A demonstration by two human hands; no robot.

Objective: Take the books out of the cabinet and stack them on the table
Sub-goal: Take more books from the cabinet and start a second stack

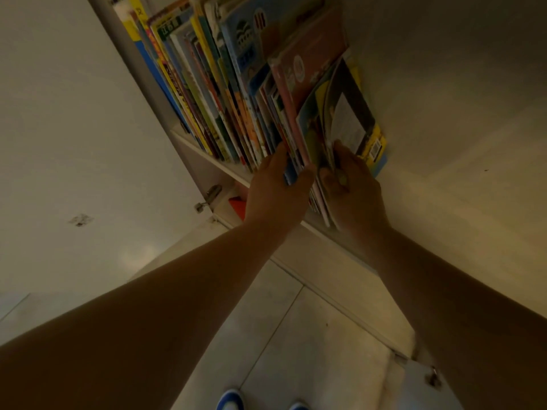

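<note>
Pulling books off the cabinet shelf

My left hand (276,184) and right hand (352,184) each clamp a grip on the bundle of books (299,134); spines run away from me, shelf (207,155) beneath

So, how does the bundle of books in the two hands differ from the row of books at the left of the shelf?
The bundle sticks out past the shelf edge; the row sits back on the shelf. The left hand and right hand clamp the bundle; nothing touches the row. The bundle's covers splay open at the right; the row is packed tight. Both are thin, colourful books standing on edge.
</note>
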